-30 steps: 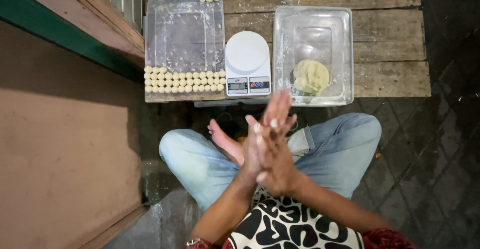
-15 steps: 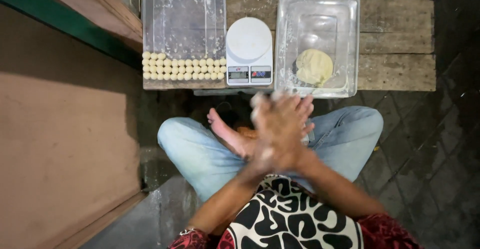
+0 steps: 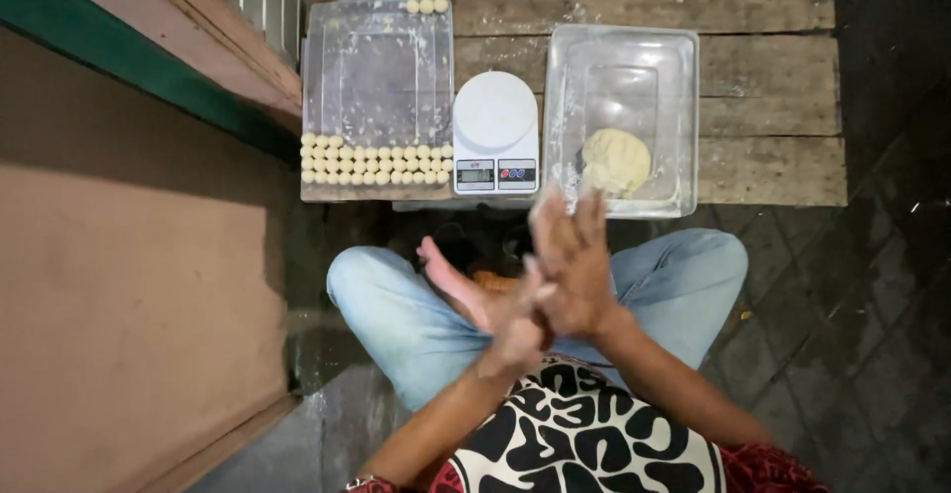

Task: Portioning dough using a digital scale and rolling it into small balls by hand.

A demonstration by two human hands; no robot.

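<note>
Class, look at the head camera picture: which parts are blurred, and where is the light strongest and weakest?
Head view: the right hand is motion-blurred against the left hand; the white scale and clear tray are brightest; the paved floor on the right falls dark.

- Kitchen scale (image 3: 495, 131) sits between two trays on the far wooden board (image 3: 763, 87).
- Left tray (image 3: 376, 67) holds dough balls (image 3: 376, 164) along its near edge.
- Right tray (image 3: 622, 67) holds a dough lump (image 3: 615, 161).

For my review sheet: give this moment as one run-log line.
hands: left hand and right hand pressed palm to palm, contents hidden | ahead: scale, dough lump in clear tub, dough balls on tray
</note>
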